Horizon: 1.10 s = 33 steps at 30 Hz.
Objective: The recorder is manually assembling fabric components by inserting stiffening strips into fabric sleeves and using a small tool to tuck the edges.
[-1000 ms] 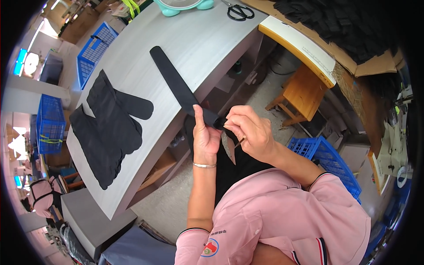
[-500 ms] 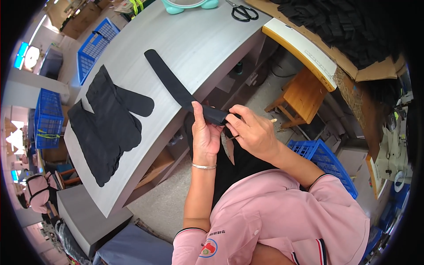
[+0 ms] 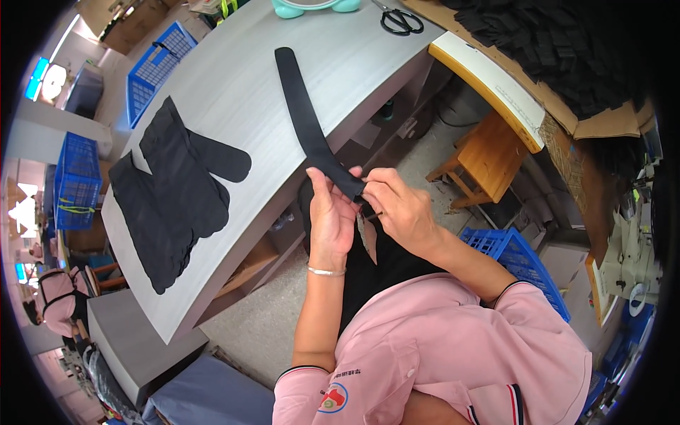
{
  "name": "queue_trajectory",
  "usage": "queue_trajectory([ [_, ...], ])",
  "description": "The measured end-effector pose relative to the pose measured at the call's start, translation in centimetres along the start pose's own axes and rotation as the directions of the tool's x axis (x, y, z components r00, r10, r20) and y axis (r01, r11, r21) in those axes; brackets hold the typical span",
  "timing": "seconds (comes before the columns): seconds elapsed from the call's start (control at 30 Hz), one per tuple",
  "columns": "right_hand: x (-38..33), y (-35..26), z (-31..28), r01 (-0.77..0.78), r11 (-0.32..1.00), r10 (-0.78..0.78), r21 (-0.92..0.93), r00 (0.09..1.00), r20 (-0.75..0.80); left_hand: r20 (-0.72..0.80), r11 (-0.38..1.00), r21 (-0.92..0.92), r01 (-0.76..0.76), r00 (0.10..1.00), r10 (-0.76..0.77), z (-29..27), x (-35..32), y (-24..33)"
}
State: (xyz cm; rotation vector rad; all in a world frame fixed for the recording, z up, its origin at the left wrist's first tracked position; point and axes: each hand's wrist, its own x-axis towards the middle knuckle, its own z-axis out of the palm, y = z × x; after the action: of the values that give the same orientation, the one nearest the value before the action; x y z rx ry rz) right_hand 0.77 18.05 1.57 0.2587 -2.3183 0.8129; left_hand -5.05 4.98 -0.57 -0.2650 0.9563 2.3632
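Observation:
A long black fabric strip [image 3: 301,106] with a rounded far end runs from the table over its edge to my hands. My left hand [image 3: 330,225] is palm up under the near end, with the thumb raised along its side and the fingers curled beneath it. At that same end my right hand [image 3: 407,218] pinches the cloth with its fingertips. A pale, pointed flat piece [image 3: 369,241] hangs below the hands, its upper part hidden. On the table to the left lie several black fabric pieces [image 3: 173,202], overlapping, some with rounded ends.
Black-handled scissors [image 3: 402,23] and a mint-green stand [image 3: 312,7] sit on the grey table's [image 3: 234,78] far side. At right are a wooden stool [image 3: 489,159], a blue crate [image 3: 520,262] and a box of black pieces [image 3: 545,49]. Someone in pink sits far left.
The strip's far end has swung right and away, and lies straighter. A thin stick with a pale tip, poking out past my right hand earlier, is no longer visible there.

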Motion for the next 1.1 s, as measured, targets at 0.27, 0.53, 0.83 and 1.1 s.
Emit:
queue_trajectory([
  [0.27, -0.4, 0.2, 1.0, -0.061, 0.998, 0.061, -0.001, 0.998, -0.012, 0.036, 0.978, 0.077, -0.192, 0.981, 0.190, 1.0, -3.0, -0.6],
  [0.53, -0.9, 0.1, 0.5, 0.012, 0.990, -0.012, -0.138, 1.000, 0.002, 0.122, 0.960, 0.114, -0.255, 0.963, 0.241, 1.3, -2.0, -0.8],
  [0.83, -0.8, 0.8, -0.3, 0.184, 0.916, -0.208, -0.357, 0.978, -0.027, 0.091, 0.906, 0.176, -0.385, 0.923, 0.375, 2.6, -2.0, -1.9],
  [1.1, -0.3, 0.3, 0.5, 0.049, 0.994, -0.056, -0.102, 0.996, -0.069, 0.020, 0.872, 0.190, -0.452, 0.889, 0.457, 2.2, -1.8, -2.8],
])
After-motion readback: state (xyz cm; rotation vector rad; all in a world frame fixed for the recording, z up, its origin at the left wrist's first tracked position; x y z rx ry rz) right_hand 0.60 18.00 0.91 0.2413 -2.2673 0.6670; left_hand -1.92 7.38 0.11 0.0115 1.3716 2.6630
